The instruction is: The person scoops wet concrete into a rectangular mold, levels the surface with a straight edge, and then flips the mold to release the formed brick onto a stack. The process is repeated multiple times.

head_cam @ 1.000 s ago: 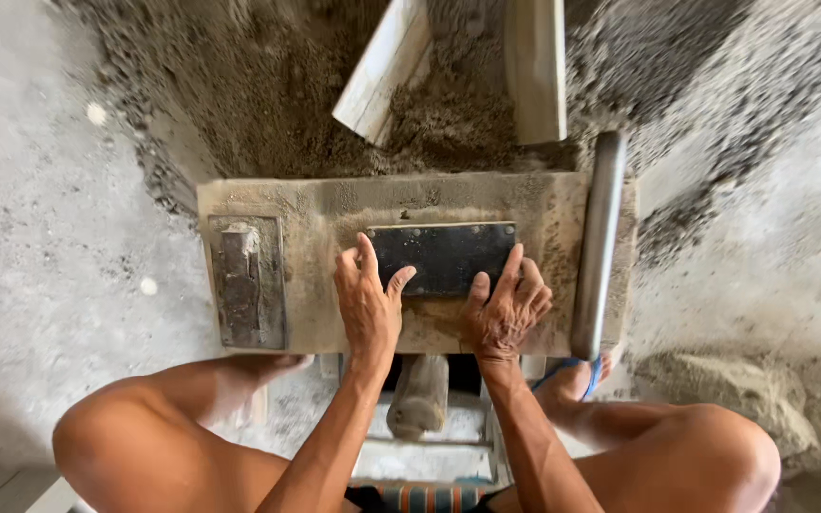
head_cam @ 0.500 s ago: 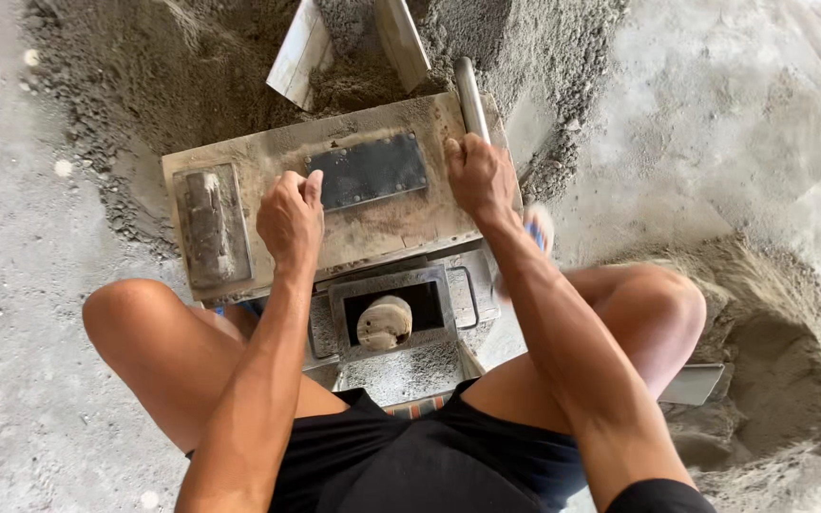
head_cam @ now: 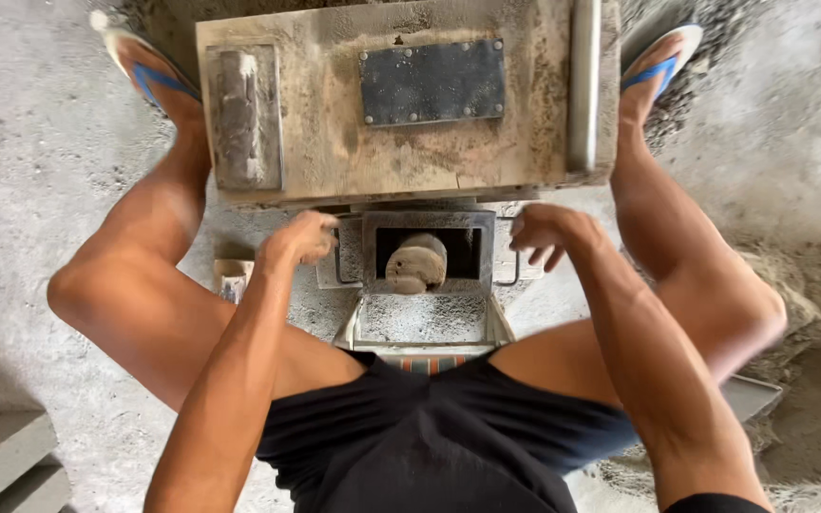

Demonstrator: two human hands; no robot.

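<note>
I sit with knees spread over a grey metal mould box that has a dark opening with a round wooden plug inside. My left hand is curled into a fist against the wire handle on the box's left side. At the right wire handle, my right hand touches the top with loosely bent fingers. Whether either hand grips its handle is blurred. Beyond the box lies a dusty board carrying a dark bolted metal plate.
A metal pipe runs along the board's right edge and a worn block sits on its left. My feet wear blue sandals. A tray of grey mix lies below the opening. Concrete blocks are at bottom left, sand at right.
Both hands have left the top of the board and come down to the wire handles on the mould box. The view has tilted down and closer.
</note>
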